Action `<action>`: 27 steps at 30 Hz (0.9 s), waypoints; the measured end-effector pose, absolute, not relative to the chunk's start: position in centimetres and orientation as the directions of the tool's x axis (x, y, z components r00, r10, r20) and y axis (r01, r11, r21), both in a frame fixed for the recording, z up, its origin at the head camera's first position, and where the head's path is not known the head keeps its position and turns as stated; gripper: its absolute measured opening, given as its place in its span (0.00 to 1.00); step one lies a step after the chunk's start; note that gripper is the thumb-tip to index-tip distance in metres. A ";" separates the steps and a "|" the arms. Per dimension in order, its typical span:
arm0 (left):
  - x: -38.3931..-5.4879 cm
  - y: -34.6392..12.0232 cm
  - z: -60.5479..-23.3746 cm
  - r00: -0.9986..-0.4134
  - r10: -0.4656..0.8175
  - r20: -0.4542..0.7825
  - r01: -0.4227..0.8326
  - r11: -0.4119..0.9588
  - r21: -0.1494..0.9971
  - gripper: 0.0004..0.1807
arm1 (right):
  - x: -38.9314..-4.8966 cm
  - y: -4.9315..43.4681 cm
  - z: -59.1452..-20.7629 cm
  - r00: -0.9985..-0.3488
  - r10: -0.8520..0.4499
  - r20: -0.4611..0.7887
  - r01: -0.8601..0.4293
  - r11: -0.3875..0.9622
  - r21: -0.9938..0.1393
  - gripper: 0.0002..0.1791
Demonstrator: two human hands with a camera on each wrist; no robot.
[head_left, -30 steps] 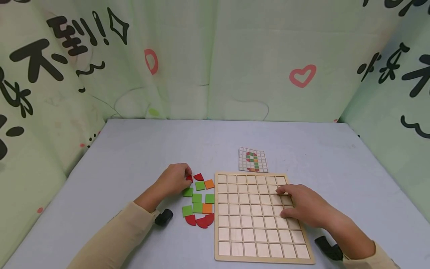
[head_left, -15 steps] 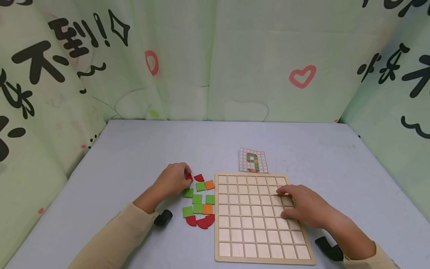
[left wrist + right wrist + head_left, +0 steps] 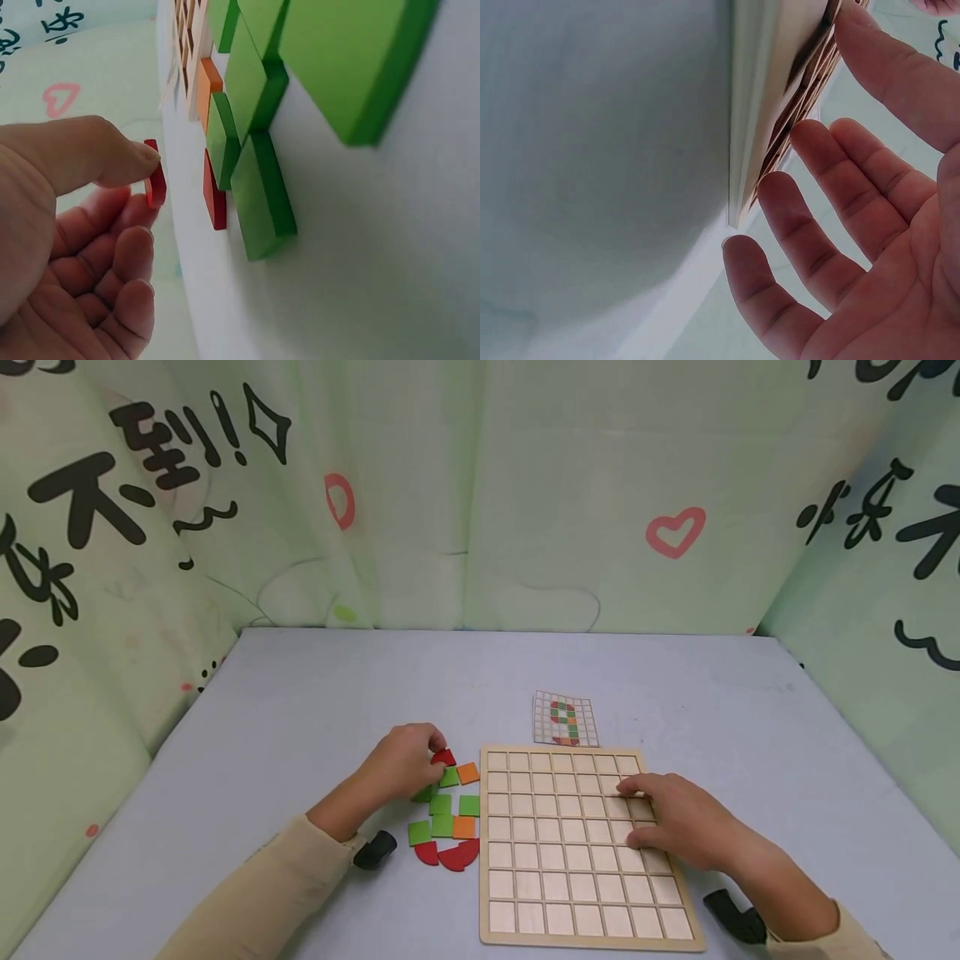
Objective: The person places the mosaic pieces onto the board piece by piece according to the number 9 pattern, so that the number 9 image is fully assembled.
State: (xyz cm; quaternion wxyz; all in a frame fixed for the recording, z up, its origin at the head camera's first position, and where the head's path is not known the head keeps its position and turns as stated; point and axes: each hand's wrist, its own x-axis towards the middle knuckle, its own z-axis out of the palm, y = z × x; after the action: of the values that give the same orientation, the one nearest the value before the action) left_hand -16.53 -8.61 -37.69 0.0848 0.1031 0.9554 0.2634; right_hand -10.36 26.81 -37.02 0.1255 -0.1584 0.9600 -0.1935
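My left hand (image 3: 401, 762) pinches a small red tile (image 3: 155, 184) between thumb and fingers; the left wrist view has it lifted off the table. Below it lie another red tile (image 3: 214, 191) and several green square tiles (image 3: 264, 199), left of the wooden grid board (image 3: 592, 941). The head view does not show clearly which red tile sits at the fingertips. On the board's right side rests my right hand (image 3: 686, 821), fingers spread and relaxed, thumb apart from them. It holds no tile.
Behind the board lies a small pattern card (image 3: 566, 718) with a coloured figure on a grid. Orange tiles (image 3: 464, 827) and red rounded tiles (image 3: 427, 853) lie close along the board's left edge. A printed curtain (image 3: 555, 510) encloses the table.
My left hand has moved slightly right with the red tile, over the upper tiles near the board. The right hand and the board have stayed in place.
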 end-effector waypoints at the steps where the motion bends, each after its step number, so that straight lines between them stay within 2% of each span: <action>1: -16.5 -8.5 -37.7 -0.961 0.257 -0.104 0.165 0.833 0.528 0.14 | -10.3 26.8 -37.0 -0.918 -0.354 -0.177 -0.257 0.874 -0.413 0.31; 7: -16.3 -7.9 -37.7 -0.937 0.342 -0.074 0.241 0.786 0.570 0.13 | -10.3 26.9 -37.1 -0.917 -0.360 -0.173 -0.262 0.869 -0.419 0.31; 27: -16.2 -5.7 -37.8 -0.903 0.425 -0.070 0.300 0.737 0.606 0.12 | -10.2 26.8 -37.1 -0.920 -0.355 -0.165 -0.259 0.868 -0.424 0.31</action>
State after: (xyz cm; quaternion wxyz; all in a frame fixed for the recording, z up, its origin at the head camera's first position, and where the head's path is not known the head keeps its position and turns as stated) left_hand -16.24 -5.69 -37.78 0.1023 0.1954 0.9263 0.3055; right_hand -10.22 26.85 -37.10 0.1198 -0.1601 0.9590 -0.2009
